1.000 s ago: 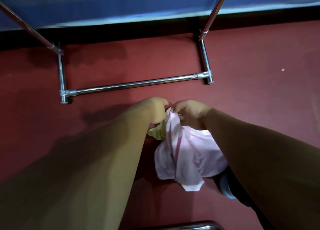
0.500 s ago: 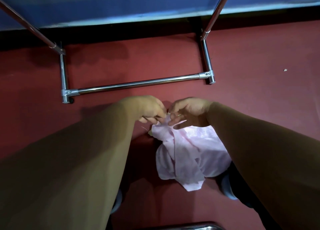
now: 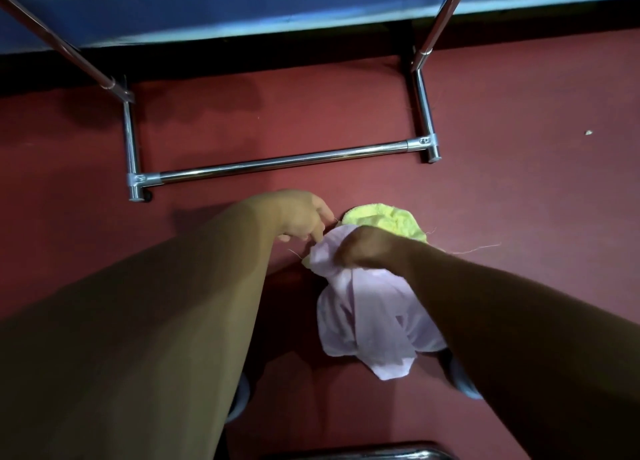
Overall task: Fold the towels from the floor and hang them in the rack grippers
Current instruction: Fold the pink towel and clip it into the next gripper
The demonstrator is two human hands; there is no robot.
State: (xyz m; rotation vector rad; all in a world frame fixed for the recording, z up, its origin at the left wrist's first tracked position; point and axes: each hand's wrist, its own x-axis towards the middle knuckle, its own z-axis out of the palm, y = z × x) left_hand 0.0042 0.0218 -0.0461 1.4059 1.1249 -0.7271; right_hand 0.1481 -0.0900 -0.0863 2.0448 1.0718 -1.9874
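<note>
A pale pink towel [image 3: 367,324] hangs crumpled above the red floor. My right hand [image 3: 367,248] grips its top edge in a fist. My left hand [image 3: 304,217] is just to the left of it, fingers pointing down toward the towel's upper left corner; whether they pinch the cloth I cannot tell. A yellow towel [image 3: 384,222] lies bunched on the floor right behind my hands. The chrome rack's lower crossbar [image 3: 284,163] runs across the floor beyond them.
The rack's slanted uprights [image 3: 436,26] rise at left and right in front of a blue wall [image 3: 242,6]. Another chrome bar [image 3: 363,454] shows at the bottom edge. My blue shoes [image 3: 462,381] stand under the towel. Loose threads trail on the red floor [image 3: 519,182].
My hands have dropped lower and shifted right with the pink towel. The yellow towel, earlier mostly hidden behind my hands, now shows on the floor.
</note>
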